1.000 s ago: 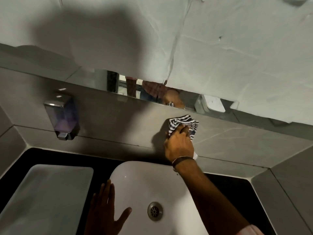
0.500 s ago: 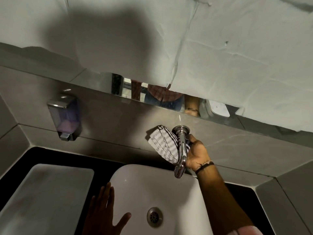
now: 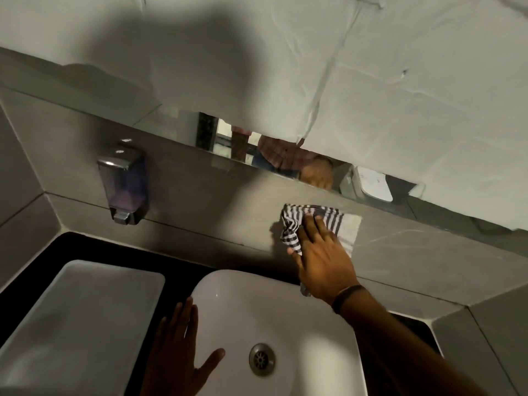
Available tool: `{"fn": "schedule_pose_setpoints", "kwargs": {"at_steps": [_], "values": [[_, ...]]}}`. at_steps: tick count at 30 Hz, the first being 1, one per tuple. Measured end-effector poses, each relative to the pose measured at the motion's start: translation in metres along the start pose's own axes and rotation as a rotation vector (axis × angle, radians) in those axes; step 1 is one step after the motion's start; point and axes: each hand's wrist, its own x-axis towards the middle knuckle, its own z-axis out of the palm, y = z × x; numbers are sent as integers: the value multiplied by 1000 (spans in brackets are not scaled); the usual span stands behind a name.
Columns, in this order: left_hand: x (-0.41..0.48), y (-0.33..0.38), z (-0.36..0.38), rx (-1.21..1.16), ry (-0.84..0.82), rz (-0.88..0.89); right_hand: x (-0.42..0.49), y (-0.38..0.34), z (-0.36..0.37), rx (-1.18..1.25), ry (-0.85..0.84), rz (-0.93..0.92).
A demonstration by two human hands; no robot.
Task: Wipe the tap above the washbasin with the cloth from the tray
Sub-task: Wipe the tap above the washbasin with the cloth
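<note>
Reaching up over the washbasin (image 3: 228, 298), the right hand (image 3: 323, 264) presses the striped cloth (image 3: 328, 224) against the grey tiled wall above the basin's back rim. The cloth bunches under the fingers and spills out on both sides: a dark-striped fold hangs at the left of the knuckles, a paler corner lies flat at the right. The tap itself is covered by cloth and hand; only a small glint of metal (image 3: 304, 290) shows under the heel of the palm. The fingers curl around the cloth and grip it, wrist bent back, a dark band (image 3: 347, 297) on the wrist, and the forearm runs down to the lower right corner.

The left hand (image 3: 177, 358) rests flat on the basin's left rim, fingers spread and holding nothing, near the drain (image 3: 262, 359).

Room is tight at the back: the mirror's lower edge, mostly hidden behind a white sheet (image 3: 371, 95), runs just above the cloth. To the left the wall is free as far as the soap dispenser (image 3: 124, 184), well apart from the cloth. The white tray (image 3: 71, 324) sits beside the basin on the dark counter, with a dark gap between them.
</note>
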Motion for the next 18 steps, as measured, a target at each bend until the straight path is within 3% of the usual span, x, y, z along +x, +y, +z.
{"fn": "schedule_pose_setpoints", "kwargs": {"at_steps": [5,9,12,16,18], "values": [[-3,0,6,8,62,-6,22,5,-26,-324,-74,-278],[-5,0,8,-1,78,-12,55,-5,-42,-385,-75,-289],[-5,1,7,-7,71,-17,66,-4,-45,-452,-150,-432],[-2,0,2,-5,24,-21,51,22,-41,-260,-7,-518],[-1,-1,2,-7,-10,-21,28,41,-23,-15,-12,-429]]}}
